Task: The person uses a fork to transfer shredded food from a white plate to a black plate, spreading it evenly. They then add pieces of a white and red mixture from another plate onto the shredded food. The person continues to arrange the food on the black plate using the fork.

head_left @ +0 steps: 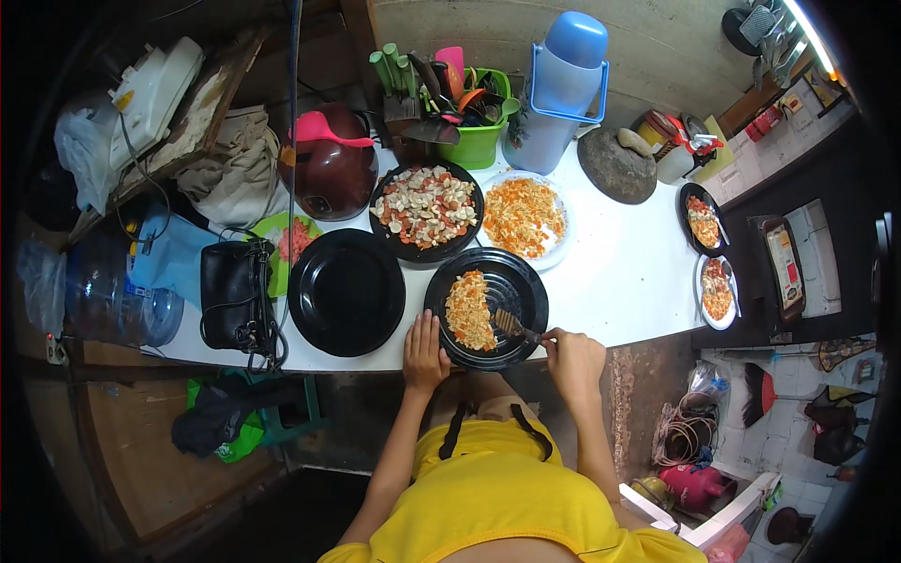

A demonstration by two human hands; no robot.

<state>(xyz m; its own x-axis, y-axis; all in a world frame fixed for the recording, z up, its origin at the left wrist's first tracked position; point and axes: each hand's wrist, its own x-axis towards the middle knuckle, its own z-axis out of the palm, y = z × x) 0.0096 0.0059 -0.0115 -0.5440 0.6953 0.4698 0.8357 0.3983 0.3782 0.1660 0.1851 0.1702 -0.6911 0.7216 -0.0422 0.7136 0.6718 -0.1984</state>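
A black plate (535, 281) stands at the table's near edge, with chopped orange-and-pale food (469, 310) heaped over its left half. My left hand (427, 355) rests against the plate's left rim, fingers stretched out. In my right hand (574, 359) is a fork (508, 322), its tines lying on the plate just right of the heap. To the left is a bare black plate (346, 293). Behind are a black plate of pale slices and red pieces (425, 208) and a white plate (564, 202) covered with orange-and-pale chopped food.
A black handbag (235, 296) and a green plate (277, 225) lie at the left, near a dark red rice cooker (328, 178). A green utensil basket (469, 148), blue jug (570, 89) and stone mortar (615, 167) line the back. Two filled plates (717, 319) are at the right.
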